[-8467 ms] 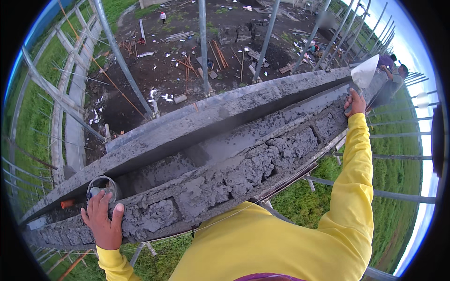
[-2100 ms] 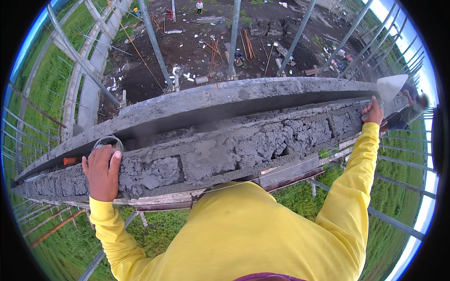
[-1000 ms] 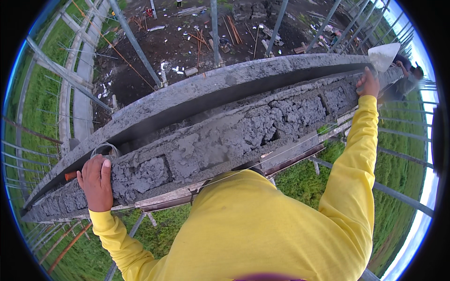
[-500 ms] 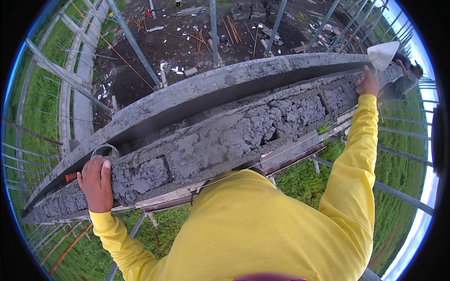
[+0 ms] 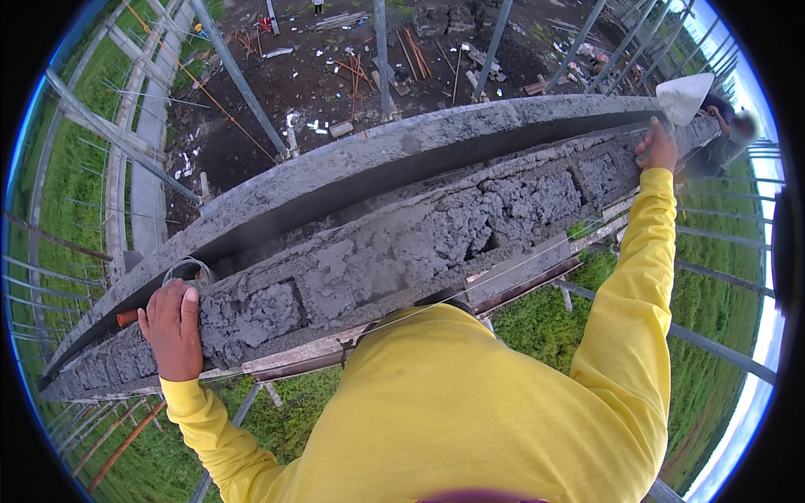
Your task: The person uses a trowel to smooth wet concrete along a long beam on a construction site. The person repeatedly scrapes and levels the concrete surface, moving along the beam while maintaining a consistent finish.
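Trowel [image 5: 685,94] at 2 o'clock, pale blade raised; right hand [image 5: 659,151] curls round its mostly hidden handle. Mortared block wall [image 5: 360,268] runs from 8 to 2 o'clock. Left hand [image 5: 174,329] at 8 o'clock rests over it, fingers extended, close together. Clear round-rimmed container [image 5: 206,272] at 9 o'clock, just beyond the fingers. Co-worker [image 5: 728,151] at 2 o'clock, past the blade; grey pole [image 5: 382,59] at 12.

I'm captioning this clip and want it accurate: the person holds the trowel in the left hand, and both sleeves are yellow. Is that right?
Not quite: the head view shows the trowel in the right hand, not the left hand. Both sleeves are yellow, as you say.
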A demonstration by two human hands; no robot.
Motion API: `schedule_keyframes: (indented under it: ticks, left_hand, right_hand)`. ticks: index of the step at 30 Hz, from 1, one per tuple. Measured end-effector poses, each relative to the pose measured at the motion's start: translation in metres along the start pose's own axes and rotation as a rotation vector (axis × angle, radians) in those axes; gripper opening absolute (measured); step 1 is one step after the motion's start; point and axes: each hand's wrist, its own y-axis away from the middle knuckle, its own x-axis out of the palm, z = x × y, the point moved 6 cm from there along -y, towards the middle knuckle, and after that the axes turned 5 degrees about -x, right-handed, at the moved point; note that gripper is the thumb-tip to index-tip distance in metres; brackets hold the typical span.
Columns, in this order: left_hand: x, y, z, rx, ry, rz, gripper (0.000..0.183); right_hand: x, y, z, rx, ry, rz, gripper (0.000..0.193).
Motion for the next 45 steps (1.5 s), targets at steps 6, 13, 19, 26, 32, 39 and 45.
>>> schedule_keyframes:
  ticks: [6, 13, 19, 26, 32, 39, 45]
  left_hand:
    - [0.0, 0.0, 0.0, 0.001, 0.006, -0.001, 0.04]
    - [0.001, 0.0, 0.002, 0.004, -0.004, -0.004, 0.04]
    - [0.001, 0.0, 0.003, 0.006, 0.012, -0.009, 0.039]
    - [0.002, -0.001, 0.005, 0.011, 0.008, -0.013, 0.038]
    - [0.001, 0.0, 0.002, 0.01, -0.001, -0.012, 0.036]
    - [-0.001, -0.001, -0.002, 0.01, 0.0, 0.018, 0.034]
    - [0.004, -0.001, 0.007, 0.014, -0.034, 0.023, 0.034]
  right_hand:
    - [-0.001, -0.002, -0.003, 0.002, -0.034, 0.0, 0.026]
    - [-0.001, -0.002, -0.002, -0.003, -0.009, -0.005, 0.027]
    - [-0.001, -0.004, -0.005, 0.022, -0.02, -0.016, 0.029]
    - [-0.003, -0.002, -0.005, 0.049, -0.018, -0.016, 0.025]
    - [-0.005, -0.007, -0.011, 0.055, 0.002, -0.06, 0.034]
    - [-0.004, -0.004, -0.007, 0.039, -0.023, -0.024, 0.034]
    - [-0.001, 0.0, -0.003, 0.052, -0.048, 0.004, 0.025]
